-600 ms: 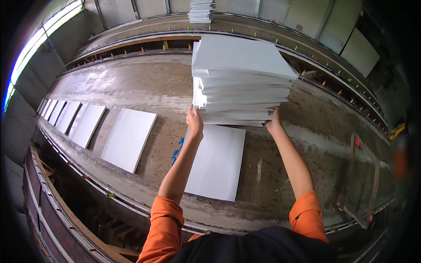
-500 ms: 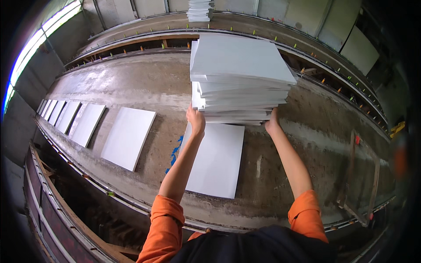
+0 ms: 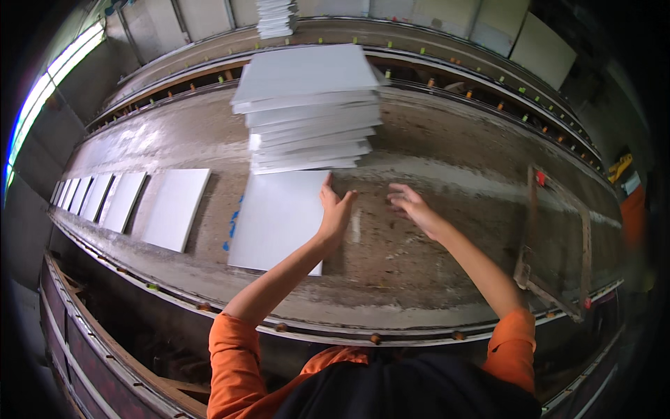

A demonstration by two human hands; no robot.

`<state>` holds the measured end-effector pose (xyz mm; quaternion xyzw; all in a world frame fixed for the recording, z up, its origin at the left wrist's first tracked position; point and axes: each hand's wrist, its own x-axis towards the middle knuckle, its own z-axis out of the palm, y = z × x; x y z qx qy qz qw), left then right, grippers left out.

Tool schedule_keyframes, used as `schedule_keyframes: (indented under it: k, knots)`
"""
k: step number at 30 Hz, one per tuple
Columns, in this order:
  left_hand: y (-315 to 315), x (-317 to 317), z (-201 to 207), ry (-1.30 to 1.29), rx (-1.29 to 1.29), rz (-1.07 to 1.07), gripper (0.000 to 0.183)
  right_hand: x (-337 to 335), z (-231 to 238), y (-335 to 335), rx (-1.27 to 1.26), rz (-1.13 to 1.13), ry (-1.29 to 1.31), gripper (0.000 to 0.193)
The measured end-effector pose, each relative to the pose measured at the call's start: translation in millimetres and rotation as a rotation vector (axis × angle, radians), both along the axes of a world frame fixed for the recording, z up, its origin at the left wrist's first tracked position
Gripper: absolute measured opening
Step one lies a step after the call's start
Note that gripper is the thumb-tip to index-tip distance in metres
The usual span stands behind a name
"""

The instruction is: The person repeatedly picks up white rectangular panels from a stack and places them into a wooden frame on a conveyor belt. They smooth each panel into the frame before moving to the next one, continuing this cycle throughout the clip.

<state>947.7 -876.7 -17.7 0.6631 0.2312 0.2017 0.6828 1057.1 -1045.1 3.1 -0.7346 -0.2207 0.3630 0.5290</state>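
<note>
A tall, uneven stack of flat white panels (image 3: pixel 307 126) rests on the worn, stained table, touching or overlapping the far end of a single white panel (image 3: pixel 279 223). My left hand (image 3: pixel 336 211) is at that panel's right edge, fingers extended and thumb apart, holding nothing. Whether it touches the panel, I cannot tell. Farther right, my right hand (image 3: pixel 415 204) hovers over bare tabletop with its fingers spread, slightly blurred. Both hands are on the near side of the stack, away from it.
More white panels (image 3: pixel 176 209) lie in a row toward the left. A wooden frame (image 3: pixel 585 251) with red bits lies at the right. Blue marks (image 3: pixel 234 225) show beside the single panel. Bolted rails (image 3: pixel 335 332) edge the table; another stack (image 3: pixel 276 17) stands far back.
Both hands have let go of the panel stack and drawn closer together, to its near right. The view has shifted, so the stack and table appear farther left.
</note>
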Motion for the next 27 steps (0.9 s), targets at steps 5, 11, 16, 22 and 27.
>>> schedule_keyframes:
  k: [5,11,16,22,27]
  knots:
    - [-134,19,15,-0.005,-0.033,-0.358,0.071,-13,30,-159,-0.037,0.161,-0.56,0.029]
    - [-314,78,23,0.039,-0.011,-0.635,0.068,1,52,-393,-0.231,-0.362,-0.82,0.027]
    - [-427,127,9,0.05,0.093,-0.709,0.074,28,49,-558,-0.455,-0.703,-0.962,0.029]
    - [-491,192,-15,0.311,0.581,-0.62,0.083,94,5,-694,-0.916,-0.868,-0.67,0.062]
    - [-472,221,-58,0.378,0.756,-0.626,0.08,124,3,-695,-0.898,-0.781,-0.466,0.082]
